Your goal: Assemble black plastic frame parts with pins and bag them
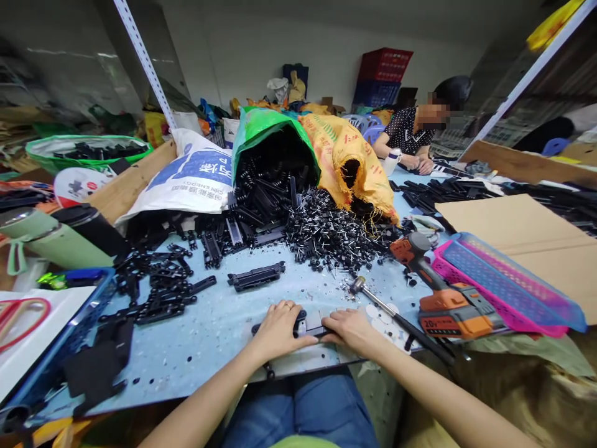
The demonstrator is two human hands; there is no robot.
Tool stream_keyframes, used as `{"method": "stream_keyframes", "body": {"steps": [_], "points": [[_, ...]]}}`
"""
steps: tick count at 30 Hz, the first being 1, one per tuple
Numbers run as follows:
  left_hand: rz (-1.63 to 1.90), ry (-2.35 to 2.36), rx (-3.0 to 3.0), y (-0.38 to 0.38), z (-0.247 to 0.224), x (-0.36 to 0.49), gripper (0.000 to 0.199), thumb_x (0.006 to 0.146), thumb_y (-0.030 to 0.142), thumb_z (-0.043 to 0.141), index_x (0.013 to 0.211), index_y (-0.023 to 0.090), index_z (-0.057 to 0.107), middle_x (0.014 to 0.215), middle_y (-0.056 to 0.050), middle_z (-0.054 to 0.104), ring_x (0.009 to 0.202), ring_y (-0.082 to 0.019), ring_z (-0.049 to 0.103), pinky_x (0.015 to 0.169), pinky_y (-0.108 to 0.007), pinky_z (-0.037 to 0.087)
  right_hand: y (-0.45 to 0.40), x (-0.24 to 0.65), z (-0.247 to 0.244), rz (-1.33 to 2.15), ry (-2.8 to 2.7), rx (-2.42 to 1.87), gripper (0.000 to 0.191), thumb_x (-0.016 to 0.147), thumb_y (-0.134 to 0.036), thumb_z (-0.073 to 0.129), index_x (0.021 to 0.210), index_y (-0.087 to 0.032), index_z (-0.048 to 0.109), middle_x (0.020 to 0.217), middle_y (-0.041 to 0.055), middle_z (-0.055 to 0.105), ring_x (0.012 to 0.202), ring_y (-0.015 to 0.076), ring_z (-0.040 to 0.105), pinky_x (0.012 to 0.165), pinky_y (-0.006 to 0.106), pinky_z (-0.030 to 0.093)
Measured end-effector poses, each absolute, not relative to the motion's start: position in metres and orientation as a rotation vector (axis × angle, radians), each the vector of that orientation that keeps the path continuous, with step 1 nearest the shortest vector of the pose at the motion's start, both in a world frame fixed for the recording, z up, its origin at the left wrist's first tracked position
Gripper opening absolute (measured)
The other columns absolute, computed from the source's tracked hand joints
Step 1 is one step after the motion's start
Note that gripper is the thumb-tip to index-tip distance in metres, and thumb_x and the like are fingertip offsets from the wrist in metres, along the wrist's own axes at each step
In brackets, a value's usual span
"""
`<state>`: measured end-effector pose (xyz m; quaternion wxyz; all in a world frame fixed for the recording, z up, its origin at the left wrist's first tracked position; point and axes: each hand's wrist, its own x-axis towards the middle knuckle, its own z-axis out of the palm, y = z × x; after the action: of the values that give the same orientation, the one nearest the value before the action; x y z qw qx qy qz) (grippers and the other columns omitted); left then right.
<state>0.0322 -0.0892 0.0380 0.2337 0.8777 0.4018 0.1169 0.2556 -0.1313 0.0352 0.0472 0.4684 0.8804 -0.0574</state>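
Near the front edge of the blue table, a black plastic part (311,330) lies between my two hands. My left hand (280,330) rests over its left end, fingers closed round it and thumb pointing right. Fingers of my right hand (351,330) pinch its right end. Both palms partly hide the part. Just beyond them sits a similar black assembly (256,275), lying lengthwise and touched by neither hand. A hammer (385,307) with a metal head lies right of my right hand, beside an orange and grey cordless drill (448,298).
Small black pieces with metal pins (331,230) are heaped beyond, before a green sack (275,134) and a yellow sack (345,149). Black linkage parts (158,280) lie left. Pink and blue baskets (508,280) stand right. A person (410,134) sits at the far right.
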Motion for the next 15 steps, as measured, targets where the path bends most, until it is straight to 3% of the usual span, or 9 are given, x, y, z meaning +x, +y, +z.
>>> {"method": "stream_keyframes", "body": {"steps": [4,8,12,15], "points": [[0.34,1.125,2.478,-0.093,0.032,0.032,0.072,0.059,0.067,0.062,0.11,0.018,0.048,0.099,-0.009,0.057,0.093,-0.028,0.052,0.084,-0.041,0.037,-0.139,0.251,0.041,-0.119,2.675,1.521,0.038,0.09,-0.052,0.032,0.093,-0.021,0.053,0.082,0.004,0.06,0.075,0.0176,0.055,0.062,0.028,0.029],[0.343,1.105,2.456,-0.096,0.034,0.027,0.067,0.063,0.067,0.058,0.11,0.021,0.045,0.101,-0.007,0.056,0.091,-0.026,0.053,0.078,-0.037,0.041,-0.148,0.244,0.054,-0.057,2.65,1.568,0.032,0.091,-0.048,0.034,0.093,-0.021,0.052,0.081,0.0034,0.059,0.073,0.0175,0.054,0.06,0.029,0.027],[0.374,1.076,2.466,-0.096,0.032,0.025,0.075,0.058,0.071,0.06,0.111,0.021,0.042,0.104,-0.007,0.055,0.093,-0.027,0.053,0.076,-0.037,0.043,-0.155,0.237,0.064,-0.011,2.626,1.603,0.028,0.091,-0.045,0.037,0.092,-0.022,0.052,0.08,0.0025,0.058,0.071,0.018,0.053,0.06,0.03,0.026],[0.41,1.08,2.481,-0.096,0.027,0.024,0.066,0.064,0.069,0.057,0.106,0.02,0.044,0.098,-0.006,0.056,0.091,-0.026,0.055,0.073,-0.036,0.044,-0.157,0.234,0.07,0.032,2.603,1.636,0.024,0.092,-0.042,0.038,0.092,-0.022,0.052,0.08,0.0027,0.058,0.072,0.0184,0.052,0.06,0.031,0.026]]}}
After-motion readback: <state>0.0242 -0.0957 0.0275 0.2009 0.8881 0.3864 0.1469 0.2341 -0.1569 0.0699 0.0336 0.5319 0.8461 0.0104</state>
